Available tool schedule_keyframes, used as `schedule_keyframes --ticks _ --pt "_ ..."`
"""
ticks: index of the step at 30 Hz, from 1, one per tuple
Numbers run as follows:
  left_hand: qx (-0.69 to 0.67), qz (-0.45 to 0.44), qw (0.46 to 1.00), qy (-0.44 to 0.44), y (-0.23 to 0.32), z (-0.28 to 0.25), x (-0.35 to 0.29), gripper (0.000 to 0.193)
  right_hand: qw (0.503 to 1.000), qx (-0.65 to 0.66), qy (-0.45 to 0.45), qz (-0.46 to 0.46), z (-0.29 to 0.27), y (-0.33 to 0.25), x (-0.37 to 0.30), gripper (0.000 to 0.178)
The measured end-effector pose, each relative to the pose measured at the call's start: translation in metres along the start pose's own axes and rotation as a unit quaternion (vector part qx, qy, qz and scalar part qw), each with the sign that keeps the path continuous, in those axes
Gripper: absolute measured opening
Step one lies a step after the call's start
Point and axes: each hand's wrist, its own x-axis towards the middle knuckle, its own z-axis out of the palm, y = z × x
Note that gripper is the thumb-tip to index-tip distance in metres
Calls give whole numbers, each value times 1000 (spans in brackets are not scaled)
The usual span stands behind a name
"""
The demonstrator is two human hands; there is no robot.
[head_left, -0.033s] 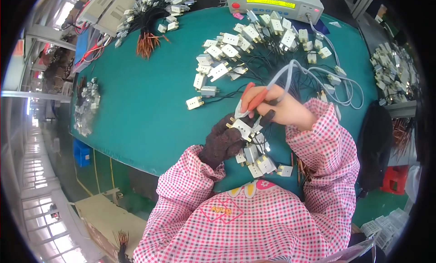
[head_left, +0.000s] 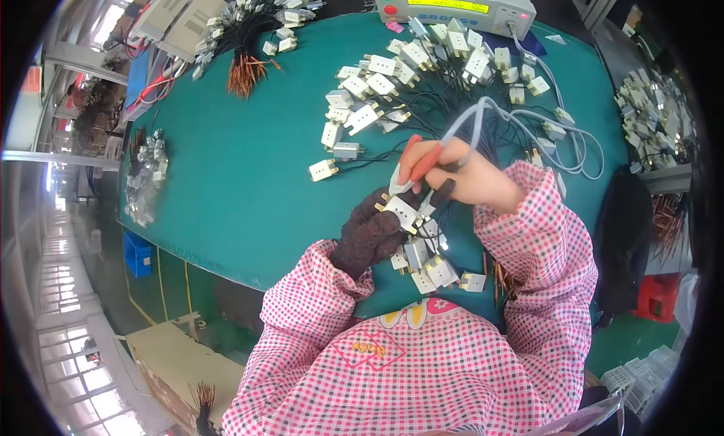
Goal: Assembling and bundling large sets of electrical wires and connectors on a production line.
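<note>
In a dark knitted glove, my left hand (head_left: 369, 236) is closed around a white plug (head_left: 401, 212) with dark holes in its face and brass pins at its end. My bare right hand (head_left: 475, 183) grips a pair of red-handled test probes (head_left: 428, 162). Their pale tips (head_left: 400, 183) meet close by the pins of the held plug; whether they touch is too small to tell. A grey cable (head_left: 479, 110) runs from the probes. Just below my left hand hangs a cluster of similar white plugs (head_left: 440, 272), partly overlapping, on black wires.
A green mat (head_left: 249, 165) covers the table. Many wired plugs (head_left: 381, 84) fan out beyond my hands. At the back stands a test instrument (head_left: 452, 12) with a lit yellow display. A second plug bundle (head_left: 245, 67) lies far left, and clear bags (head_left: 147, 180) lie by the left edge.
</note>
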Motion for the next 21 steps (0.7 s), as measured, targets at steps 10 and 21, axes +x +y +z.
schedule_keyframes --ticks 10,21 --pt "57 19 997 46 -2 2 -6 49 997 -61 -5 -47 12 5 2 18" --pt "130 73 988 40 -6 1 -8 47 991 8 80 -107 11 10 0 11"
